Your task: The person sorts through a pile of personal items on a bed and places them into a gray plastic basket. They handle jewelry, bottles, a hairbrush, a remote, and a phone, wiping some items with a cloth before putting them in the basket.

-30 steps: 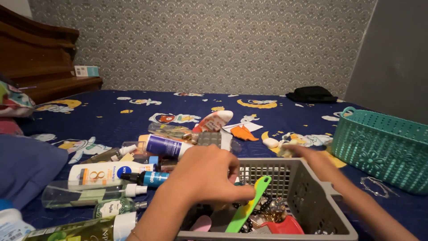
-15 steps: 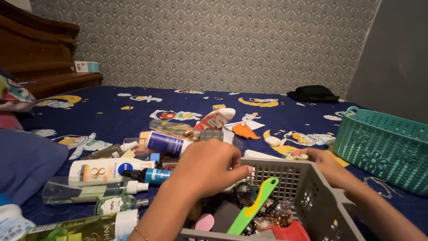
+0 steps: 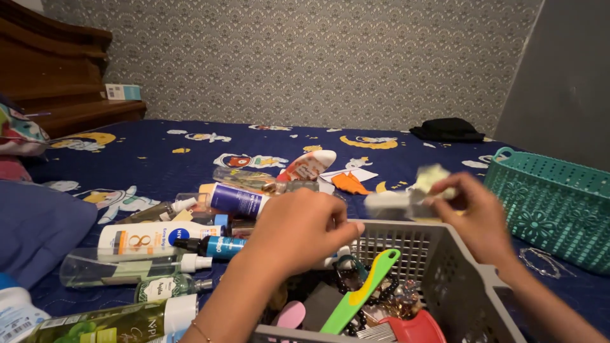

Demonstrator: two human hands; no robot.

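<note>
From my head camera, looking down at a bed (image 3: 159,159) in a dark blue cartoon-print sheet. My left hand (image 3: 298,232) hovers over the near-left rim of a grey plastic basket (image 3: 445,273), fingers curled together; I cannot tell whether they pinch anything. My right hand (image 3: 473,216) is raised above the basket's far rim, fingers pinching a small pale item (image 3: 432,178), blurred. A green comb (image 3: 359,292) leans inside. Bottles (image 3: 159,238) lie scattered at left; a teal basket (image 3: 553,209) sits right. The loosely pinched item could slip and drop among the clutter.
</note>
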